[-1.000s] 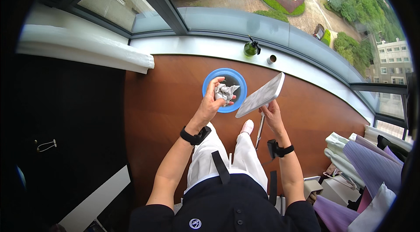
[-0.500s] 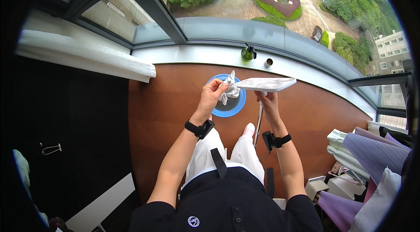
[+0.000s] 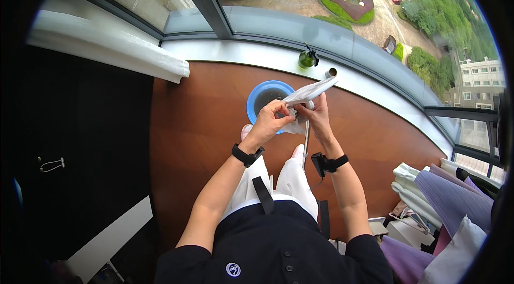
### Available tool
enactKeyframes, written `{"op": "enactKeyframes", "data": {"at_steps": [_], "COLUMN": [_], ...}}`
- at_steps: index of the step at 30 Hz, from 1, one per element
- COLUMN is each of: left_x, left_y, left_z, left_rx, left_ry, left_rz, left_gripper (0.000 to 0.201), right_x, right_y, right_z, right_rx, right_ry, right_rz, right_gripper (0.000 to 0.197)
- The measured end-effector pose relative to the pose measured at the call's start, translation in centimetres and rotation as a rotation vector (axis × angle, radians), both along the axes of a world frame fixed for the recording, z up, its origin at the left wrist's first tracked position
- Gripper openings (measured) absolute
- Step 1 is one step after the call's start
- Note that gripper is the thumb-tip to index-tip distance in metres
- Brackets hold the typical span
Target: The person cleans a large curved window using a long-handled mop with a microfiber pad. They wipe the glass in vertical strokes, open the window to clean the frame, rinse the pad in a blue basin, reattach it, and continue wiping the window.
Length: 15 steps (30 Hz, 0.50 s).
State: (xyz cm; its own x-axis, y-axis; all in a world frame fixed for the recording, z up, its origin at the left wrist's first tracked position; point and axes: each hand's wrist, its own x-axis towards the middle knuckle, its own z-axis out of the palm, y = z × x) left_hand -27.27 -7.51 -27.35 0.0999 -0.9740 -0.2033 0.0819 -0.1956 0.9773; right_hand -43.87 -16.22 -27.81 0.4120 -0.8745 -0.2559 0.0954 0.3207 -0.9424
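In front of me, a flat mop (image 3: 316, 89) is held up, its white, plate-like head tilted and its thin metal pole running down toward the floor. My right hand (image 3: 320, 119) is closed on the head's underside near the pole. A thin white cloth (image 3: 294, 125) hangs under the head's near end. My left hand (image 3: 273, 121) pinches this cloth between thumb and fingers, close beside the right. Behind the left hand stands a blue basin (image 3: 250, 103) with dark grey contents, partly hidden by my hands and the cloth.
A green spray bottle (image 3: 307, 59) and a small cup-like container (image 3: 331, 73) stand on the white window sill (image 3: 246, 51). Clothes (image 3: 455, 198) hang at the right. A white rolled curtain or fabric (image 3: 107, 43) lies at the left, above a dark panel.
My left hand has brought the cloth from over the basin to the mop head's underside, near my right hand. The head has tilted more steeply. My view has shifted slightly.
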Motion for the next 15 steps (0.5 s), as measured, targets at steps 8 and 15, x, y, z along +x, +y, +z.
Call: {"op": "enactKeyframes", "data": {"at_steps": [8,15], "left_x": [2.9,4.3], "left_y": [0.6,0.3], "left_z": [-0.6,-2.9], "left_rx": [0.006,0.070], "left_ry": [0.582,0.571], "left_rz": [0.264,0.536], "left_gripper": [0.016,0.014], "right_x": [-1.7,-3.4], "right_y": [-1.6,-2.3], "right_z": [-2.2,-2.2], "right_rx": [-0.015,-0.049], "right_ry": [-0.097,-0.041], "right_rz": [-0.116,-0.181], "right_gripper": [0.029,0.030]}}
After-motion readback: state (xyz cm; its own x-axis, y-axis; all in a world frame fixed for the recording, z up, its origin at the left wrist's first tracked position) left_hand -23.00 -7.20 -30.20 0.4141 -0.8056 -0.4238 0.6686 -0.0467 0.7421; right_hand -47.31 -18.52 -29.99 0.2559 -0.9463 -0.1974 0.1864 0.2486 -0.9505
